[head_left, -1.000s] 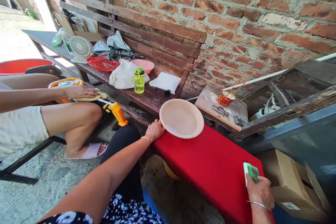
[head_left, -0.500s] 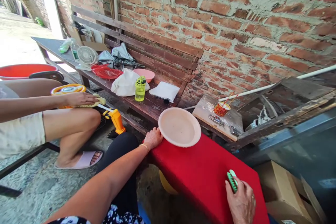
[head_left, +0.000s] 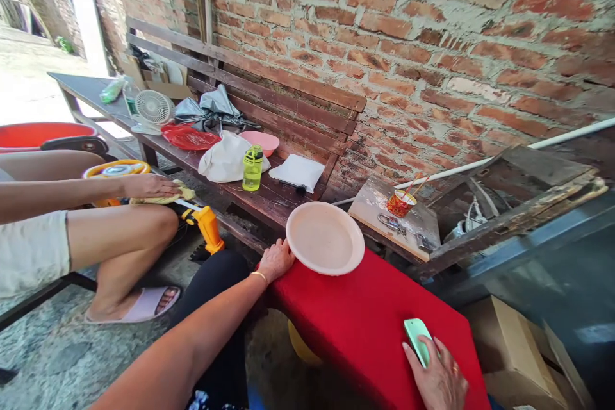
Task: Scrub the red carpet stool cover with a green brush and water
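Note:
A red cloth point(head_left: 346, 314) covers a narrow table in front of me. At its far left corner, my left hand point(head_left: 277, 261) is closed over the cloth's edge, its fingertips close to the rim of a pale round basin point(head_left: 325, 237). My thumb there is hidden. Near the right side of the cloth, my right hand point(head_left: 439, 373) is closed around a mint-green scrubbing brush point(head_left: 417, 337). The brush's smooth back faces up, and its bristles are turned down toward the cloth, out of sight.
On my left another person's hand point(head_left: 152, 186) rests on a yellow cloth by a yellow-handled tool point(head_left: 209, 229). Behind stands a wooden bench point(head_left: 225, 195) with a green bottle point(head_left: 252, 168), a fan point(head_left: 154, 107) and bags. A board point(head_left: 358, 202) holds a cup point(head_left: 400, 203). Cardboard box point(head_left: 502, 339) at right.
The brush has turned from showing its green bristles to showing its smooth back, and my right hand has shifted slightly. My left hand keeps its place at the cloth's corner. The view has tilted slightly.

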Action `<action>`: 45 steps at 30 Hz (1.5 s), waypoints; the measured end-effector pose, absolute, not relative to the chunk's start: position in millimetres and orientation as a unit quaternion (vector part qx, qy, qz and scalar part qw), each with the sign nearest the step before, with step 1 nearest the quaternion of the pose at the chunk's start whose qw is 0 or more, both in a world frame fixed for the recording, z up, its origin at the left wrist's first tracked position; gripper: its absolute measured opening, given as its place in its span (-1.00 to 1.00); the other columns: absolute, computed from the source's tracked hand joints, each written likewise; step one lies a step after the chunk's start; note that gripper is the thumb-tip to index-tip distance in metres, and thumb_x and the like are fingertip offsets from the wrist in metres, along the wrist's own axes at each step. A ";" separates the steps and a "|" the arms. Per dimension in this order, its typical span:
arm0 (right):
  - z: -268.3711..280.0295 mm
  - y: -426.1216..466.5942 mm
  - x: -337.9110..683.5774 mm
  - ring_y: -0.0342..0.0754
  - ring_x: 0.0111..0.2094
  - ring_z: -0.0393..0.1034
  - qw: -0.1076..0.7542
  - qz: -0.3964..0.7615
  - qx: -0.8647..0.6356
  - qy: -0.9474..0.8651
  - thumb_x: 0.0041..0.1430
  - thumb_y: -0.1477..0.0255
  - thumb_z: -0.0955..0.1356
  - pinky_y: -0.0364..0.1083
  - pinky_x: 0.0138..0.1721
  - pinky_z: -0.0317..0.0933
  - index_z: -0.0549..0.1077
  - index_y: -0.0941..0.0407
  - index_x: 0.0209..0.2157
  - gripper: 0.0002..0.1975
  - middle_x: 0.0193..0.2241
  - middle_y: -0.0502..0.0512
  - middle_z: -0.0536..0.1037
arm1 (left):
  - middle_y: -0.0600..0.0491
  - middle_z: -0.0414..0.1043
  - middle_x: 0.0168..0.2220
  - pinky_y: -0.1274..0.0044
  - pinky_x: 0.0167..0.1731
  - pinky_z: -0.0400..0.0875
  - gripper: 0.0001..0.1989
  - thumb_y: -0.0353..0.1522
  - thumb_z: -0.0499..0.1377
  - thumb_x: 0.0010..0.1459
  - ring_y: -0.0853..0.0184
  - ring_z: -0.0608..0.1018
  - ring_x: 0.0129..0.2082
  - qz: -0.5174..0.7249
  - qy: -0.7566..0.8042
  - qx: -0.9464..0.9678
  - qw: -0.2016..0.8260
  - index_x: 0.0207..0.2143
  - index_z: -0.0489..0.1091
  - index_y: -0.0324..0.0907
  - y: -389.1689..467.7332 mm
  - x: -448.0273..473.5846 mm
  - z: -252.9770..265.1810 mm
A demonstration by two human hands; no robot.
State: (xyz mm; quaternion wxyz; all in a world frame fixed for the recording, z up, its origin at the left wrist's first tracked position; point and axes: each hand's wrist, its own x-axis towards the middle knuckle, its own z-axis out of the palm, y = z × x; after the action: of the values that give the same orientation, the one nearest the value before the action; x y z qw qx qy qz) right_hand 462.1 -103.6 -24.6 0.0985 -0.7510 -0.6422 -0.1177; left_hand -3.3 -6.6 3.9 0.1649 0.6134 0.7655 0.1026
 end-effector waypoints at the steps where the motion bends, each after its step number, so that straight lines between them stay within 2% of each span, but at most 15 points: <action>1: -24.4 -101.3 464.6 0.20 -0.12 0.44 0.095 -0.089 -0.751 -0.648 0.16 0.02 0.21 0.14 -0.19 0.29 0.45 -0.04 -0.04 -0.53 0.06 0.21 0.46 | -0.18 0.34 0.00 0.27 -0.05 0.34 -0.55 -0.15 -0.15 0.34 0.09 0.50 -0.02 0.098 0.765 0.615 0.165 0.08 0.33 -0.15 -6.8 -3.3 4.4; 3: -22.6 -96.3 467.4 0.17 -0.12 0.44 0.098 -0.044 -0.752 -0.651 0.16 0.04 0.20 0.10 -0.21 0.30 0.43 -0.03 -0.06 -0.55 -0.03 0.17 0.51 | -0.17 0.35 0.00 0.28 -0.05 0.34 -0.56 -0.16 -0.14 0.35 0.10 0.49 -0.02 0.096 0.765 0.616 0.165 0.07 0.34 -0.14 -7.0 -3.4 4.8; 6: -17.6 -92.5 448.9 0.13 -0.21 0.45 0.117 -0.034 -0.765 -0.632 0.16 0.09 0.20 0.05 -0.27 0.29 0.42 0.01 -0.08 -0.58 -0.17 0.18 0.53 | -0.17 0.35 -0.01 0.27 -0.06 0.35 -0.56 -0.17 -0.14 0.34 0.09 0.50 -0.03 0.102 0.766 0.614 0.161 0.07 0.34 -0.16 -6.4 -4.1 3.5; 8: -14.5 -93.5 413.9 0.11 -0.21 0.44 0.150 -0.043 -0.749 -0.643 0.17 0.11 0.22 0.04 -0.25 0.29 0.42 0.03 -0.07 -0.60 -0.18 0.19 0.51 | -0.18 0.36 -0.03 0.26 -0.07 0.36 -0.56 -0.17 -0.14 0.34 0.08 0.51 -0.04 0.104 0.766 0.614 0.161 0.07 0.34 -0.17 -5.6 -4.9 1.5; 11: -12.1 -96.2 340.0 0.09 -0.11 0.41 0.202 -0.047 -0.673 -0.710 0.19 0.17 0.29 0.03 -0.14 0.28 0.42 0.02 -0.06 -0.66 -0.12 0.18 0.48 | -0.17 0.36 -0.04 0.26 -0.08 0.37 -0.57 -0.17 -0.12 0.33 0.07 0.52 -0.05 0.105 0.764 0.615 0.166 0.07 0.34 -0.16 -4.2 -6.2 -2.4; 16: -7.1 -88.0 271.3 0.05 -0.16 0.41 0.181 -0.040 -0.625 -0.758 0.11 0.28 0.38 0.00 -0.12 0.27 0.44 -0.05 -0.08 -0.70 -0.18 0.08 0.48 | -0.16 0.36 -0.05 0.30 -0.10 0.39 -0.58 -0.17 -0.11 0.33 0.10 0.54 -0.08 0.100 0.762 0.621 0.158 0.05 0.35 -0.17 -1.5 -8.4 -8.2; 20: -4.4 -88.1 323.7 0.07 -0.21 0.43 0.139 -0.043 -0.703 -0.696 0.16 0.18 0.32 0.01 -0.16 0.29 0.45 0.00 -0.06 -0.66 -0.20 0.16 0.49 | -0.17 0.37 -0.05 0.28 -0.10 0.38 -0.58 -0.18 -0.11 0.33 0.08 0.54 -0.06 0.105 0.757 0.625 0.156 0.06 0.35 -0.17 -1.5 -8.3 -7.1; 25: -8.7 -117.8 440.5 0.20 -0.30 0.42 0.107 -0.030 -0.853 -0.510 0.15 -0.11 0.14 0.10 -0.26 0.30 0.41 0.13 0.04 -0.30 -0.40 0.23 0.49 | -0.17 0.36 -0.04 0.24 -0.08 0.38 -0.55 -0.16 -0.13 0.33 0.05 0.53 -0.06 0.110 0.760 0.620 0.163 0.07 0.34 -0.16 -3.5 -5.8 -1.4; 28: -11.0 -130.3 469.7 0.27 -0.25 0.41 0.128 -0.015 -0.881 -0.455 0.09 -0.14 0.12 0.14 -0.25 0.31 0.40 0.16 0.06 -0.23 -0.42 0.26 0.50 | -0.17 0.36 -0.03 0.24 -0.08 0.37 -0.55 -0.17 -0.13 0.33 0.05 0.52 -0.04 0.107 0.762 0.619 0.158 0.08 0.33 -0.17 -3.7 -5.3 -0.7; 31: -11.9 -128.0 435.6 0.28 -0.19 0.39 0.188 -0.002 -0.846 -0.499 0.09 0.00 0.17 0.15 -0.16 0.31 0.38 0.20 0.08 -0.31 -0.35 0.28 0.50 | -0.19 0.36 -0.02 0.24 -0.06 0.37 -0.55 -0.17 -0.14 0.33 0.05 0.51 -0.03 0.106 0.763 0.618 0.156 0.08 0.33 -0.18 -4.1 -5.4 -1.5; 34: -10.5 -118.4 355.9 0.19 -0.09 0.37 0.271 0.020 -0.741 -0.614 0.08 0.20 0.23 0.10 -0.01 0.28 0.40 0.17 0.05 -0.45 -0.21 0.26 0.49 | -0.19 0.35 -0.01 0.25 -0.06 0.37 -0.55 -0.16 -0.14 0.33 0.06 0.51 -0.03 0.107 0.762 0.619 0.159 0.09 0.33 -0.17 -4.7 -5.7 -1.5; 37: -7.9 -110.2 280.1 0.08 -0.08 0.39 0.271 0.057 -0.663 -0.695 0.06 0.33 0.30 -0.01 -0.01 0.29 0.45 0.05 0.01 -0.56 -0.11 0.17 0.45 | -0.19 0.36 -0.02 0.26 -0.07 0.38 -0.55 -0.17 -0.13 0.33 0.05 0.52 -0.05 0.107 0.763 0.617 0.160 0.08 0.33 -0.18 -5.4 -5.8 0.3; 41: -5.6 -102.2 255.0 0.02 -0.13 0.41 0.240 0.069 -0.640 -0.727 0.08 0.32 0.33 -0.06 -0.07 0.30 0.49 0.00 -0.03 -0.62 -0.14 0.12 0.44 | -0.18 0.36 -0.03 0.27 -0.08 0.38 -0.57 -0.17 -0.12 0.33 0.07 0.52 -0.05 0.102 0.764 0.616 0.164 0.07 0.33 -0.17 -5.7 -5.3 3.9; 45: -6.5 -103.1 322.3 0.11 -0.14 0.39 0.233 0.014 -0.705 -0.670 0.09 0.19 0.28 0.03 -0.07 0.29 0.51 0.05 -0.07 -0.58 -0.20 0.20 0.44 | -0.17 0.35 -0.01 0.29 -0.05 0.35 -0.56 -0.16 -0.13 0.34 0.09 0.50 -0.02 0.100 0.766 0.613 0.166 0.10 0.32 -0.14 -5.8 -4.3 5.3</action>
State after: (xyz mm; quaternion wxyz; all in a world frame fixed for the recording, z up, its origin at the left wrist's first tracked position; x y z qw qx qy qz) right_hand 322.3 -103.1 -6.5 0.2326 -0.7048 -0.6700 0.0140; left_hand -4.3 -5.8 5.3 0.1660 0.6127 0.7661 0.1004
